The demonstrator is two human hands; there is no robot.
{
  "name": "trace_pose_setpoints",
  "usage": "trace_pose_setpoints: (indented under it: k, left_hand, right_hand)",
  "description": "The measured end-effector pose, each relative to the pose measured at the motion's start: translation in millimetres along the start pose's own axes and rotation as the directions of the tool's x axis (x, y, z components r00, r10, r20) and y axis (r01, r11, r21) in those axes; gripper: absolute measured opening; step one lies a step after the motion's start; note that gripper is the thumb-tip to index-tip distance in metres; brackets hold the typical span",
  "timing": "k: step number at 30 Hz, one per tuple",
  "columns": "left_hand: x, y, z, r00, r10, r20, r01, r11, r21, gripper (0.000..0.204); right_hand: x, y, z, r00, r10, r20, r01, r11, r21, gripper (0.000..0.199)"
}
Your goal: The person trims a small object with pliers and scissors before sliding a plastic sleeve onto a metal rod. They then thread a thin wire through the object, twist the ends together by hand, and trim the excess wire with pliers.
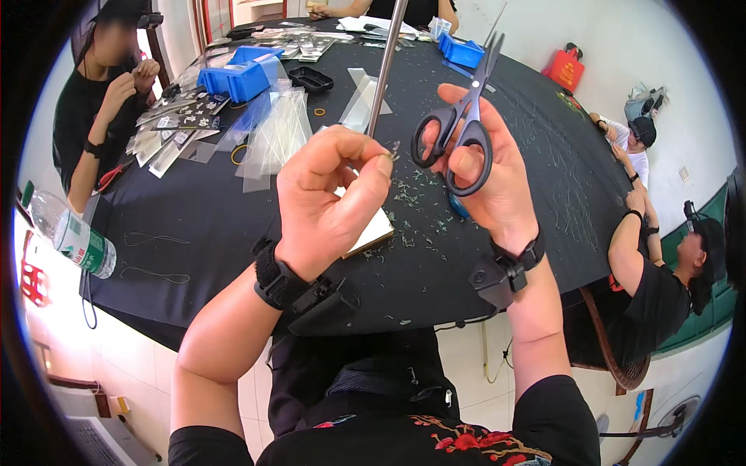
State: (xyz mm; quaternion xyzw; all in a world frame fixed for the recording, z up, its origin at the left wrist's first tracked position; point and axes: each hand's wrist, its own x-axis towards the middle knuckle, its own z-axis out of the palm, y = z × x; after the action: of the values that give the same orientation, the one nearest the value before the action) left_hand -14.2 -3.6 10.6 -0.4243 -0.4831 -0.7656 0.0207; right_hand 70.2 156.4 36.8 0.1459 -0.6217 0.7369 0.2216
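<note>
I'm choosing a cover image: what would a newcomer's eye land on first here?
Probably the black-handled scissors, pointing upward in the right hand, right of centre. Next, perhaps, the shiny metal rod rising above the left hand, and the bright blue bin on the table's far left.

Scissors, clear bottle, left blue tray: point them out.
Scissors [475, 85]: head view, at the pivot.
Clear bottle [82, 244]: head view, on its label.
Left blue tray [231, 85]: head view, on its front wall.
</note>
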Motion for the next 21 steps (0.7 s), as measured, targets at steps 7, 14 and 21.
trace_pose_setpoints:
  k: [7, 14, 21]
  left_hand:
    - [-6.2, 2.0, 4.1, 0.957, -0.270, 0.104, 0.290, 0.898, -0.332, 0.006]
    - [2.4, 1.7, 0.7, 0.984, -0.151, -0.091, 0.137, 0.980, -0.142, 0.010]
    - [3.8, 4.5, 3.1, 0.986, -0.047, -0.158, 0.050, 0.999, 0.015, 0.006]
  right_hand:
    - [-15.1, 17.0, -4.5, 0.970, -0.235, 0.059, 0.229, 0.807, -0.544, 0.049]
    - [-17.3, -0.8, -1.3, 0.878, -0.333, 0.343, 0.448, 0.321, -0.835, 0.054]
    - [-17.2, -2.8, -0.1, 0.864, -0.338, 0.373, 0.460, 0.230, -0.857, 0.052]
